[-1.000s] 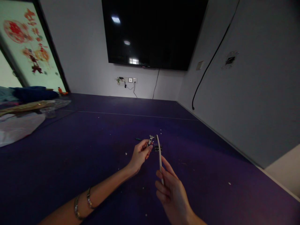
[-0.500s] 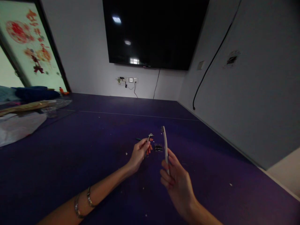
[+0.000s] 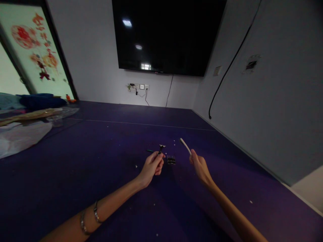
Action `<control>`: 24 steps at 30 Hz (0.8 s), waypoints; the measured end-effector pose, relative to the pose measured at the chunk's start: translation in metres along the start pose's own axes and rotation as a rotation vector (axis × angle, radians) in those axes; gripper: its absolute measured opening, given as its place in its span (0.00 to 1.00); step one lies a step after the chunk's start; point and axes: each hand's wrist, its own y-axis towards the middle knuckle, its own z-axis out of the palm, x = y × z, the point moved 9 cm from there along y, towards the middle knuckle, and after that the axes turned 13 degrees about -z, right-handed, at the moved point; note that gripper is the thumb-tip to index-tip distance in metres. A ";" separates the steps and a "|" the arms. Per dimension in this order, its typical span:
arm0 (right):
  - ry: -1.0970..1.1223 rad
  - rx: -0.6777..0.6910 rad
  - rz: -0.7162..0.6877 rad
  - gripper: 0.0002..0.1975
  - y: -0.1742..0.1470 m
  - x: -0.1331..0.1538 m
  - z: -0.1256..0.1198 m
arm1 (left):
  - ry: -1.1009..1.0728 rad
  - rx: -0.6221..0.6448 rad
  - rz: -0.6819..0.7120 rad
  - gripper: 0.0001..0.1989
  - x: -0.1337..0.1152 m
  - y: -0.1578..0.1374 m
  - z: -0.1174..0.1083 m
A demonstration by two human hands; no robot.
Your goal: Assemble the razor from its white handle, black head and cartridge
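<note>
My left hand [image 3: 152,168] is closed around the handle of a razor [image 3: 162,148], whose T-shaped head points up and away from me. To the right, my right hand [image 3: 200,164] grips a white toothbrush [image 3: 186,146] by its handle, its head tilted up and to the left. The two tools are apart. Between the hands, on the purple surface, lies a small clear case with dark pieces in it [image 3: 171,160]. A thin green object [image 3: 149,150] lies just beyond my left hand; its kind is too small to make out.
Small white bits are scattered over the purple surface [image 3: 101,174]. Plastic bags [image 3: 25,137] and dark blue cloth [image 3: 41,101] lie at the far left. A television [image 3: 169,37] hangs on the back wall, and a black cable [image 3: 227,70] dangles along the right wall.
My right hand has moved right and away from me, and the toothbrush has gone from upright to leaning left. The razor's head has turned in my left hand.
</note>
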 end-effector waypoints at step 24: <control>-0.166 0.083 -0.108 0.27 -0.006 0.006 0.014 | -0.077 0.150 -0.062 0.12 0.009 -0.012 0.022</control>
